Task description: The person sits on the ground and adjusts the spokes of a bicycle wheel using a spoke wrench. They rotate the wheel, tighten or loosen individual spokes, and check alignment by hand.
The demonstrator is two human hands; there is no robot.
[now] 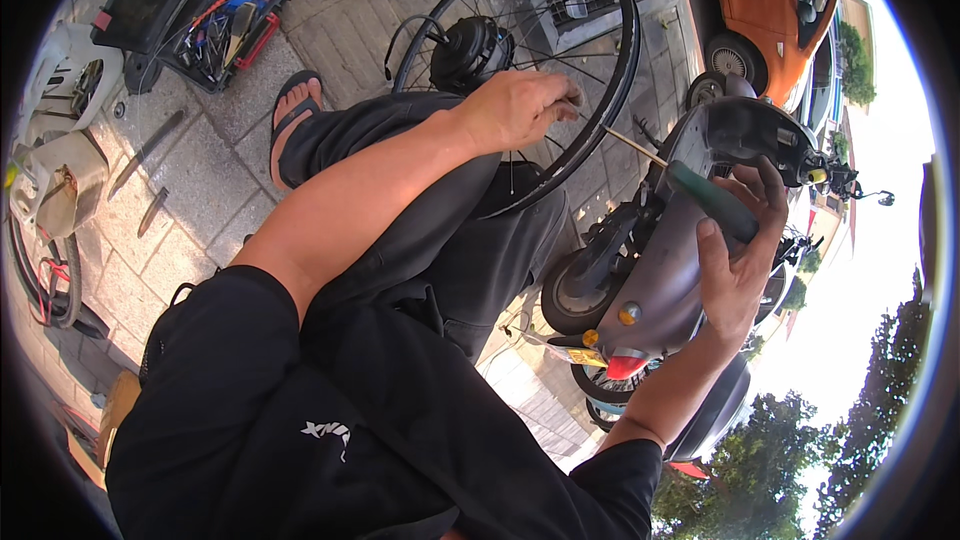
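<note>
A black spoked wheel (633, 50) with a black hub motor (470, 52) stands tilted at my legs. My right hand (738, 250) holds a screwdriver (705, 198) by its dark green handle, with the handle against the palm and the thumb apart from it. The thin shaft runs toward the wheel's rim, and its tip meets the rim's outer side. Inside the rim, my left hand (520, 108) has its fingers curled and pinched together near the spokes. Whatever lies between those fingertips is too small to make out.
An open black toolbox (215, 40) full of hand tools lies at the upper left, near my sandalled foot (297, 115). Two flat metal bars (145, 153) lie on the paving. To the right stands a grey scooter (650, 260), with an orange car (760, 0) beyond it.
</note>
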